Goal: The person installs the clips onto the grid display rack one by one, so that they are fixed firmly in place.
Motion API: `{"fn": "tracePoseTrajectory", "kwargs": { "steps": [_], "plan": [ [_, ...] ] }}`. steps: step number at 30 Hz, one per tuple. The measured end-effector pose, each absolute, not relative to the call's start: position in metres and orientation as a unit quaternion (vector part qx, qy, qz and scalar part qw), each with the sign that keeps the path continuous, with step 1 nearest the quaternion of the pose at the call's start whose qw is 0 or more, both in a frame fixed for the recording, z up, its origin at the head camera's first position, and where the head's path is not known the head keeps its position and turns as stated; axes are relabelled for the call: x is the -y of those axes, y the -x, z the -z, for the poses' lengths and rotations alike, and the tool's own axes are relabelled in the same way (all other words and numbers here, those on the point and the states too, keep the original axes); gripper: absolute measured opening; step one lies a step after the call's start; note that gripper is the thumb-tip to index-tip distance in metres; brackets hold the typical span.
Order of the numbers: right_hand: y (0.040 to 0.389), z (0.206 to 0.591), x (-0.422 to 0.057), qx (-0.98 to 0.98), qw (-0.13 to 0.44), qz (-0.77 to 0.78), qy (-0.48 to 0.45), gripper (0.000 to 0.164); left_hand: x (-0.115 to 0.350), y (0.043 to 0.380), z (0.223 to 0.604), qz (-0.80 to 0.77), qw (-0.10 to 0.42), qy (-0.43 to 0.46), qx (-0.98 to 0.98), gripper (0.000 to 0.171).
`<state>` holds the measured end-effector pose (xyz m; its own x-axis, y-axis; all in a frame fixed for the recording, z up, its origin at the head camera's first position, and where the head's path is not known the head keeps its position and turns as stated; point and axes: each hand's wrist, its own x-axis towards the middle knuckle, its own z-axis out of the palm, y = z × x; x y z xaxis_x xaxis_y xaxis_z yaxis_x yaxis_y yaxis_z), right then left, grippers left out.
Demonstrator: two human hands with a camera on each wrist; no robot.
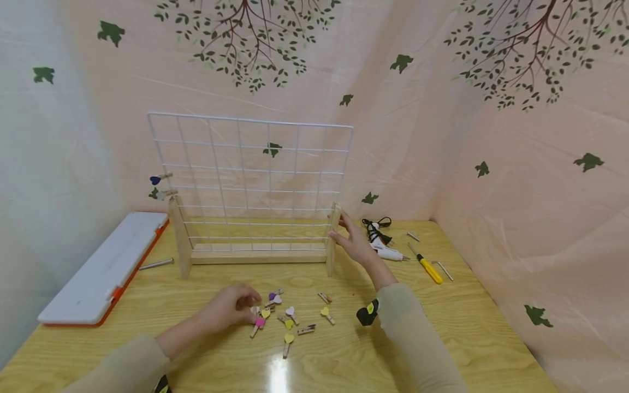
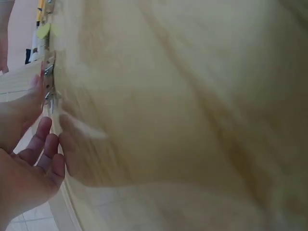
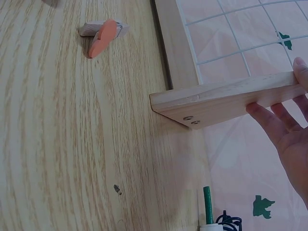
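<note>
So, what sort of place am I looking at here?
Probably an indoor craft or assembly spot. Three things suggest it: a glue gun, a yellow-handled screwdriver and small clothespins topped with colored hearts.

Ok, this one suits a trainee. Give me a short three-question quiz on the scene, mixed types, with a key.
1. True or false: the right hand holds the right upright of the wooden stand.

2. The left hand is nearest to which of these?
A) the glue gun
B) the loose heart clips
C) the screwdriver

3. How many clips sit at the left edge of the wire grid?

Key:
1. True; the thumb and fingers are on opposite faces of it.
2. B
3. Two; the upper one carries a dark blue heart.
</note>
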<state>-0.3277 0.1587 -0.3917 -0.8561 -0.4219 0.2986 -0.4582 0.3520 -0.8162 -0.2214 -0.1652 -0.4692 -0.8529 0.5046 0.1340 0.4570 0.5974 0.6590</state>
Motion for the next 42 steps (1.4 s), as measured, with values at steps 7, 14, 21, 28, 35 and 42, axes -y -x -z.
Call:
{"fn": "tracePoseTrajectory", "kwargs": {
  "steps": [7,14,21,28,35,42],
  "plan": [
    [0.329,0.392,-0.158,0.811,0.019,-0.512,-0.280,0.064,0.169,0.225,0.467,-0.345,0.069,-0.322,-0.879,0.028],
    [0.327,0.391,-0.158,0.808,0.018,-0.518,-0.279,0.063,0.174,0.228,0.460,-0.371,0.138,-0.325,-0.859,0.019],
    [0.329,0.392,-0.159,0.807,0.012,-0.520,-0.278,0.063,0.179,0.229,0.459,-0.385,0.163,-0.323,-0.849,0.006],
    [0.329,0.394,-0.158,0.795,0.010,-0.534,-0.286,0.063,0.181,0.228,0.459,-0.423,0.153,-0.309,-0.838,0.007],
    [0.330,0.395,-0.157,0.797,0.010,-0.532,-0.287,0.064,0.190,0.231,0.448,-0.469,0.117,-0.255,-0.837,0.016],
    [0.344,0.412,-0.164,0.805,0.033,-0.516,-0.291,0.064,0.204,0.233,0.422,-0.520,0.058,-0.240,-0.818,0.020]
  ]
}}
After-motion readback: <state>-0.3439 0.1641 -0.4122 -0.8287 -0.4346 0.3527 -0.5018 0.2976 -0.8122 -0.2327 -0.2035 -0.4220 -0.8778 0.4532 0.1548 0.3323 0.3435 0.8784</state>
